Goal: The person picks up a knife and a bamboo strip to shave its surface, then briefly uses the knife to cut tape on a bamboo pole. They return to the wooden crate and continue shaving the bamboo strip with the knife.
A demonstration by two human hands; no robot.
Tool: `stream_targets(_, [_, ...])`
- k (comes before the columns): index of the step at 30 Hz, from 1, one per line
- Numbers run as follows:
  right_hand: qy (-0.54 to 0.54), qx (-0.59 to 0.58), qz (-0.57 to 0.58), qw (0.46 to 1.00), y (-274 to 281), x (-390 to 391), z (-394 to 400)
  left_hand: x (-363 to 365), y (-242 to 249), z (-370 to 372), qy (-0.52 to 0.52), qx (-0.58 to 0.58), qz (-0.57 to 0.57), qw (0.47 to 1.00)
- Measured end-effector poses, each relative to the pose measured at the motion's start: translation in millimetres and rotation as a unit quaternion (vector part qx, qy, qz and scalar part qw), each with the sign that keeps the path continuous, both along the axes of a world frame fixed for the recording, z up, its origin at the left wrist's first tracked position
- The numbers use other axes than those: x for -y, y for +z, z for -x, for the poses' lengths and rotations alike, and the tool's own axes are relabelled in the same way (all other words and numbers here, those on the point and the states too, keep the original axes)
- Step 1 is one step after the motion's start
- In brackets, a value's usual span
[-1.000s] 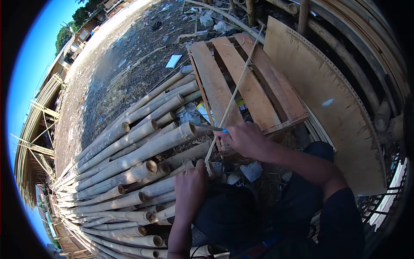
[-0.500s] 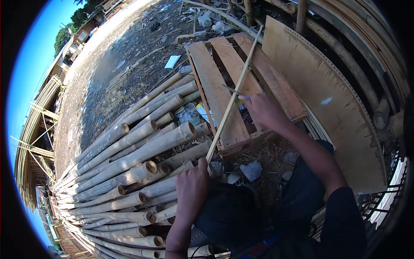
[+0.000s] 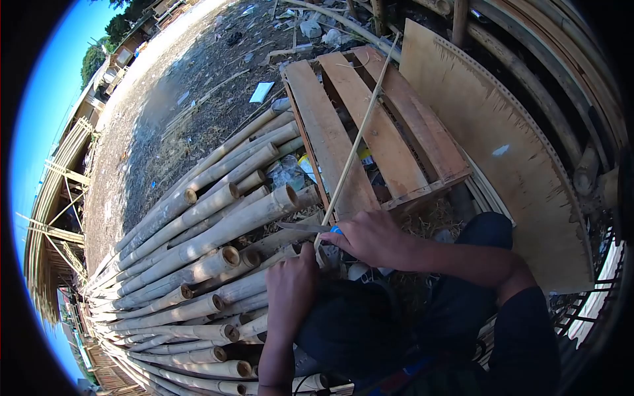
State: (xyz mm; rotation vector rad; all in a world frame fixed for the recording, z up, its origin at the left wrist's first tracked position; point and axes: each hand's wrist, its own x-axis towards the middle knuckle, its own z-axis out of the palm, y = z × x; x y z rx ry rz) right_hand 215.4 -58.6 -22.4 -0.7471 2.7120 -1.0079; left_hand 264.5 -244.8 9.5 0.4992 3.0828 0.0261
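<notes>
My left hand (image 3: 292, 285) is closed around the near end of a long thin bamboo strip (image 3: 357, 140), which runs up and away across a slatted wooden crate (image 3: 380, 148). Close beside it, my right hand (image 3: 370, 237) grips a knife (image 3: 305, 227) with a blue handle. The blade points left and crosses the strip just above my left fist. The far end of the strip rests over the crate's back edge.
A pile of cut bamboo poles (image 3: 218, 234) fills the left side, cut ends towards me. Right of the crate leans a plywood sheet (image 3: 489, 152). Thin strips (image 3: 487, 191) lie between them. Broken pieces and litter are on the ground.
My right hand and the knife have moved down the strip, from over the crate to beside my left hand. My left hand keeps its grip in nearly the same place.
</notes>
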Motion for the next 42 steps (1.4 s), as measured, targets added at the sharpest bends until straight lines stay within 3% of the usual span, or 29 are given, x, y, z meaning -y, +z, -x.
stream_targets(5, [-0.024,-0.073,-0.039,0.996,-13,-2,9,0,-1,2,0.022,0.020,-0.012,0.999])
stream_targets(7, [-0.147,-0.082,-0.099,0.981,-19,-21,37,1,2,-1,0.030,0.018,-0.024,0.999])
stream_targets(9, [-0.245,-0.058,-0.088,0.964,-33,-68,84,1,4,-6,0.038,0.014,-0.037,0.998])
stream_targets(12, [-0.239,-0.003,-0.073,0.968,-20,-84,93,-2,4,-6,0.053,0.000,-0.038,0.998])
stream_targets(14, [-0.167,0.073,-0.004,0.983,-3,-57,62,-2,3,-4,0.055,0.029,-0.043,0.997])
stream_targets(20, [0.003,0.002,0.007,1.000,-5,-8,10,2,4,-4,0.069,0.051,-0.070,0.994])
stream_targets(21, [0.005,0.003,0.009,1.000,-10,-12,18,4,4,-5,0.071,0.052,-0.068,0.994])
stream_targets(25, [-0.162,0.001,-0.040,0.986,-17,-56,82,9,0,-4,0.067,0.067,-0.107,0.990])
stream_targets(29, [-0.162,0.031,-0.047,0.985,-12,-57,77,8,-3,-4,0.060,0.058,-0.109,0.991])
stream_targets(31, [-0.048,0.047,0.056,0.996,-14,-30,43,6,0,-3,0.065,0.060,-0.102,0.991])
stream_targets(35, [-0.015,0.032,0.011,0.999,-1,-15,27,3,8,-7,0.078,0.032,-0.049,0.995])
stream_targets(39, [-0.068,-0.019,-0.022,0.997,-15,-35,59,3,7,-7,0.033,0.012,-0.035,0.999])
stream_targets(42, [-0.171,-0.003,-0.042,0.984,-12,-58,86,0,8,-8,0.025,0.010,-0.029,0.999])
